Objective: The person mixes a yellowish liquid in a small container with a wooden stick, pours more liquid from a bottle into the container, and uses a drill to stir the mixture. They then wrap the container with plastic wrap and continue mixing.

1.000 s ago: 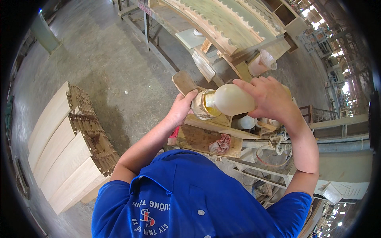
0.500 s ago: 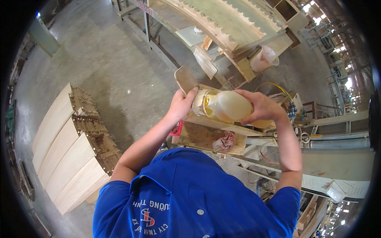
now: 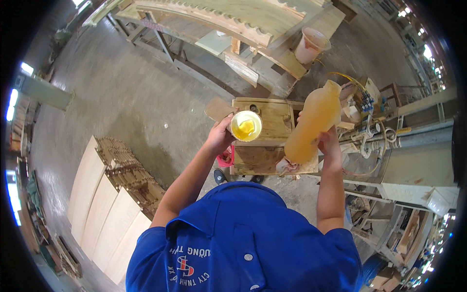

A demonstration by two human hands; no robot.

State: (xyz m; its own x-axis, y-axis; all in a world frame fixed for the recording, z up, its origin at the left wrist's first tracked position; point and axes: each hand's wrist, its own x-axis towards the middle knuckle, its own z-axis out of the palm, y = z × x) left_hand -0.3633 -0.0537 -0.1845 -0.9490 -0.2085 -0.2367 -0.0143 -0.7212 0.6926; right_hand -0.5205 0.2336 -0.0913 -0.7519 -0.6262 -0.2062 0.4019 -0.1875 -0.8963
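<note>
My left hand (image 3: 220, 138) grips a small cup (image 3: 246, 126) of yellow liquid; my right hand (image 3: 327, 142) clasps the amber bottle (image 3: 314, 122), seemingly uncapped, held upright.

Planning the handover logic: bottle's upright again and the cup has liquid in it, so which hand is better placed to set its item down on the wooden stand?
Probably left. The left hand holds the small cup right over the wooden stand; the right hand holds the large bottle beyond its edge.

A small round cup (image 3: 246, 126), white-rimmed and holding yellow liquid, sits upright in the left hand (image 3: 220, 137). The tall, uncapped plastic bottle (image 3: 314, 122) of amber liquid stands nearly upright in the right hand (image 3: 330, 144), just beside the cup.
</note>
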